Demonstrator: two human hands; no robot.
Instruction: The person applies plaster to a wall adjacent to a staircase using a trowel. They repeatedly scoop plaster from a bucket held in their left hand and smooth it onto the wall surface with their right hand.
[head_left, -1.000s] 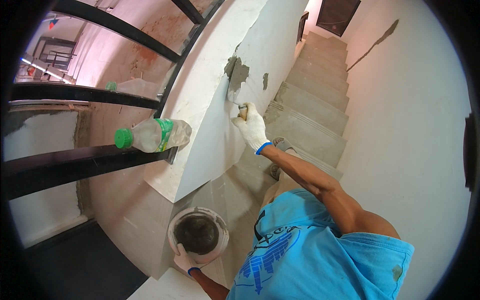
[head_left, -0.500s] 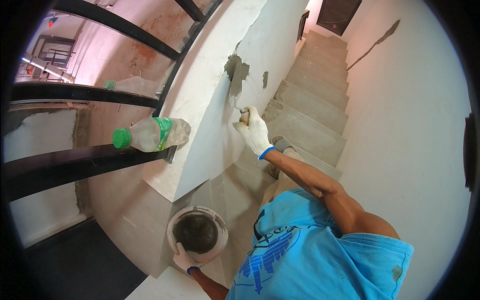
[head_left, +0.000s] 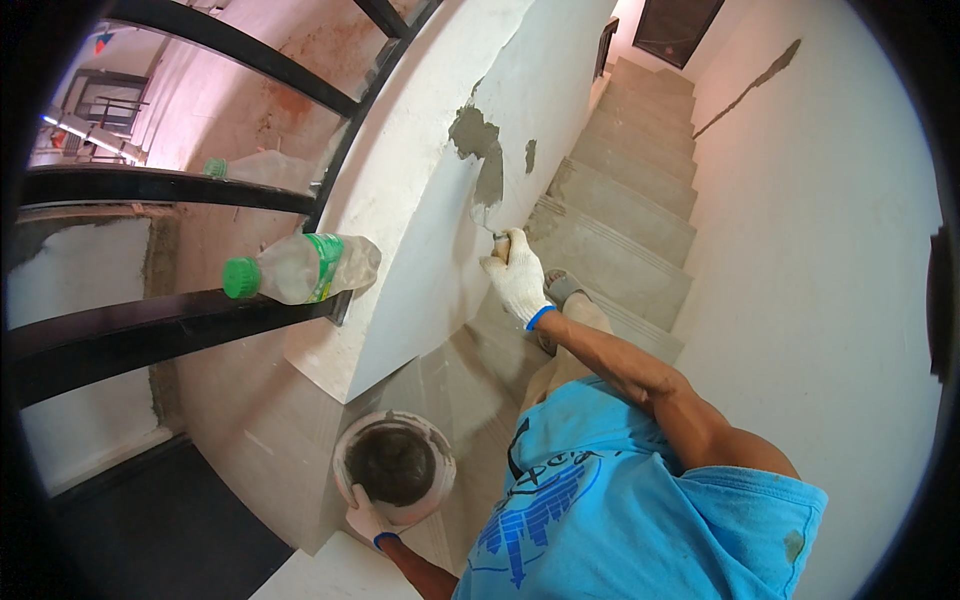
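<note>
My right hand (head_left: 522,285), in a white knit glove with a blue cuff, is closed around the wooden handle of a small trowel (head_left: 501,243). Its blade lies against the white low wall (head_left: 425,250), just below a strip of wet grey mortar (head_left: 488,180). Above that strip is a wider mortar patch (head_left: 472,132). Down by my left side, my gloved left hand (head_left: 368,515) grips the rim of a round white bucket (head_left: 428,506), thumb over the edge. Grey mortar (head_left: 392,465) sits inside the bucket.
A clear bottle with a green cap (head_left: 310,268) lies on its side across the black railing (head_left: 170,330) and wall top. Behind the railing shows a fainter bottle shape (head_left: 265,172). Concrete stairs (head_left: 625,250) rise ahead, beside a right wall with a grey filled crack (head_left: 755,85).
My right hand has drawn the trowel down the wall and slightly right, uncovering more of the mortar strip. The left hand stays at the bucket.
</note>
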